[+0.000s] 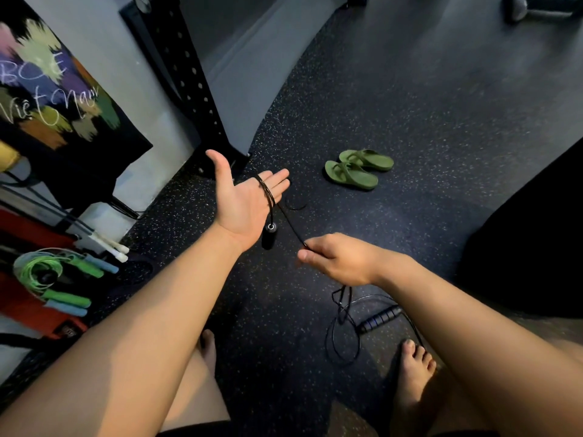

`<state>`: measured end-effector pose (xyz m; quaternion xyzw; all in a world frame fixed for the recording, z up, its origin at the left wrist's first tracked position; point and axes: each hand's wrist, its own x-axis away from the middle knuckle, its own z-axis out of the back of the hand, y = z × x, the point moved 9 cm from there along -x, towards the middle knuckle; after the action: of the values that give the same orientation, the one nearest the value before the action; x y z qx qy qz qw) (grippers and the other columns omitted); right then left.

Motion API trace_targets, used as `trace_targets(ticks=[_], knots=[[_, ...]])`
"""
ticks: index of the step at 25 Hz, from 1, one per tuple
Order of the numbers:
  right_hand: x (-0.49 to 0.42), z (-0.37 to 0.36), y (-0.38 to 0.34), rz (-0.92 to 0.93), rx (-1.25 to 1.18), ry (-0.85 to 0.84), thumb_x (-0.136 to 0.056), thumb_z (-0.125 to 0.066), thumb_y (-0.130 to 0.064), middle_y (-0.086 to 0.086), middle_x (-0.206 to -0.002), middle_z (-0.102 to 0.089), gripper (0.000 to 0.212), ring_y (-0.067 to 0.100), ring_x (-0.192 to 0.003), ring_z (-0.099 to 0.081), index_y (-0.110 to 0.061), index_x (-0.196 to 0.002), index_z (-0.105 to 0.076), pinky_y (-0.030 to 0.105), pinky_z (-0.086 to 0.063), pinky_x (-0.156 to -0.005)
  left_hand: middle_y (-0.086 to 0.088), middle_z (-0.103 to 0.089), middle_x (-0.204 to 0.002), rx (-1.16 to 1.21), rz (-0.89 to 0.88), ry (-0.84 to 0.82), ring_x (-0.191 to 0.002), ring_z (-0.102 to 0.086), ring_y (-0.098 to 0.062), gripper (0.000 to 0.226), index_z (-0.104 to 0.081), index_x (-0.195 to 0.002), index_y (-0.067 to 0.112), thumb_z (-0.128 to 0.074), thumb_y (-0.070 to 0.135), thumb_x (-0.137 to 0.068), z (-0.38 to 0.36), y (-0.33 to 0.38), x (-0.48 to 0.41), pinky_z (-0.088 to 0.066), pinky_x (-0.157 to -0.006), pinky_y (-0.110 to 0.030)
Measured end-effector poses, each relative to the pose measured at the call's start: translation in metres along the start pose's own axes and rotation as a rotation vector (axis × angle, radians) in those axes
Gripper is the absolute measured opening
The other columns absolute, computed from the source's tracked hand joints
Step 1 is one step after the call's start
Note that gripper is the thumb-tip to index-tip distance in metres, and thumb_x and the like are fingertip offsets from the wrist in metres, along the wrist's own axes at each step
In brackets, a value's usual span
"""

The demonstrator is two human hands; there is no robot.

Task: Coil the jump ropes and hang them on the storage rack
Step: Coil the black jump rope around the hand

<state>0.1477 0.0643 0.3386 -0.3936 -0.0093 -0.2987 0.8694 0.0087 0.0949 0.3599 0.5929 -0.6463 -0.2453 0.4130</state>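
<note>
1. Left hand [243, 203]: released, palm up, fingers straight, thumb spread; it sits just in front of the base of the black perforated upright [195, 86]
2. Black jump rope [268, 192]: several turns wrapped round my left fingers, so the coil is on the hand, near the upright's base
3. First handle [269, 236]: black, hangs off those turns below my left palm, on the near side of the upright, clear of the floor
4. Right hand [337, 258]: clenched on the rope, cord pinched between thumb and curled fingers; nearer to me and right of the upright
5. The cord runs in a straight line from my left fingers to my right hand
6. Below my right hand the rope drops in loose loops onto the speckled floor [410, 121], well to the near right of the upright
7. Second handle [380, 318]: black with blue rings, lies on the floor beside those loops, just past my bare right foot [413, 373]
8. Green sandals [358, 168]: a pair on the floor, right of the upright's base
9. Green coiled rope [47, 269] with green and blue handles: left of the upright, nearer me, on something red
</note>
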Motion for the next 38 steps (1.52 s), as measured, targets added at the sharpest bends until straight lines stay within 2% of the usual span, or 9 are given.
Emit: trace_targets(ticks=[5, 8, 11, 15, 19, 22, 26, 30, 38], knots=[[0.006, 0.008, -0.021, 0.101, 0.041, 0.031, -0.107, -0.039, -0.039, -0.008, -0.066, -0.052, 0.037, 0.007, -0.061, -0.051, -0.012, -0.095, -0.062, 0.024, -0.041, -0.060, -0.026, -0.045, -0.154, 0.104, 0.024, 0.005, -0.145, -0.043, -0.035, 0.145, -0.007, -0.158, -0.008, -0.012, 0.101, -0.063, 0.004, 0.001, -0.004, -0.020, -0.126, -0.048], [0.010, 0.031, -0.028, 0.171, 0.022, 0.194, -0.106, -0.046, -0.033, -0.017, -0.058, -0.049, 0.031, -0.004, -0.058, -0.053, -0.018, -0.088, -0.066, 0.012, -0.034, -0.058, -0.021, -0.047, -0.154, -0.239, 0.089, 0.020, -0.146, -0.042, -0.028, 0.141, -0.005, -0.160, -0.001, -0.002, 0.101, -0.063, 0.000, -0.019, -0.001, -0.013, -0.127, -0.047], [0.012, 0.049, -0.025, 0.223, 0.052, 0.343, -0.104, -0.053, -0.029, -0.018, -0.060, -0.053, 0.024, -0.001, -0.057, -0.054, -0.019, -0.088, -0.068, 0.017, -0.036, -0.057, -0.017, -0.057, -0.147, -0.655, 0.225, -0.160, -0.144, -0.041, -0.012, 0.165, -0.033, -0.156, 0.003, -0.020, 0.113, -0.034, -0.013, -0.050, 0.006, -0.012, -0.126, -0.039], [0.010, 0.069, -0.003, 0.202, 0.109, 0.430, -0.098, -0.058, -0.042, -0.007, -0.080, -0.068, 0.026, 0.011, -0.071, -0.062, -0.020, -0.095, -0.070, 0.034, -0.049, -0.065, -0.018, -0.076, -0.112, -0.926, 0.433, -0.499, -0.110, -0.071, -0.025, 0.148, -0.062, -0.124, -0.003, -0.025, 0.112, -0.038, -0.027, -0.073, 0.033, -0.039, -0.108, -0.041], [0.011, 0.070, 0.012, 0.204, 0.165, 0.428, -0.097, -0.056, -0.046, -0.006, -0.079, -0.065, 0.031, 0.015, -0.072, -0.059, -0.017, -0.094, -0.067, 0.036, -0.049, -0.065, -0.015, -0.070, -0.067, -0.791, 0.494, -0.522, -0.075, -0.072, -0.033, 0.127, -0.069, -0.092, 0.002, -0.027, 0.111, -0.040, -0.033, -0.067, 0.043, -0.050, -0.088, -0.038], [0.003, 0.053, 0.027, 0.101, 0.200, 0.348, -0.102, -0.051, -0.039, -0.005, -0.075, -0.065, 0.027, 0.018, -0.069, -0.059, -0.015, -0.091, -0.058, 0.039, -0.048, -0.065, -0.008, -0.056, -0.052, -0.666, 0.448, -0.425, -0.059, -0.067, -0.030, 0.116, -0.062, -0.079, 0.004, -0.007, 0.103, -0.052, -0.035, -0.058, 0.040, -0.049, -0.087, -0.044], [-0.009, 0.025, 0.059, -0.159, 0.377, 0.199, -0.103, -0.045, -0.037, -0.006, -0.095, -0.070, 0.019, 0.021, -0.102, -0.062, -0.024, -0.099, -0.060, 0.040, -0.041, -0.097, -0.009, -0.057, -0.057, -0.500, 0.360, -0.323, -0.064, -0.066, -0.032, 0.109, -0.060, -0.076, 0.006, 0.002, 0.095, -0.060, -0.037, -0.047, 0.036, -0.045, -0.091, -0.045], [-0.009, 0.014, 0.066, -0.264, 0.590, 0.304, -0.101, -0.050, -0.032, -0.002, -0.138, -0.049, 0.023, 0.028, -0.142, -0.028, -0.029, -0.116, -0.067, 0.061, -0.010, -0.114, -0.008, -0.062, -0.065, -0.320, 0.295, -0.244, -0.072, -0.065, -0.033, 0.111, -0.061, -0.085, 0.006, -0.003, 0.098, -0.063, -0.033, -0.037, 0.032, -0.049, -0.089, -0.041], [-0.013, 0.021, 0.062, -0.215, 0.394, 0.303, -0.090, -0.052, -0.001, 0.007, -0.132, -0.041, 0.062, 0.033, -0.123, -0.036, -0.028, -0.146, -0.046, 0.041, -0.038, -0.103, -0.007, -0.067, -0.067, -0.227, 0.217, -0.144, -0.073, -0.069, -0.031, 0.112, -0.061, -0.091, 0.005, 0.001, 0.095, -0.072, -0.027, -0.022, 0.029, -0.054, -0.085, -0.037]])
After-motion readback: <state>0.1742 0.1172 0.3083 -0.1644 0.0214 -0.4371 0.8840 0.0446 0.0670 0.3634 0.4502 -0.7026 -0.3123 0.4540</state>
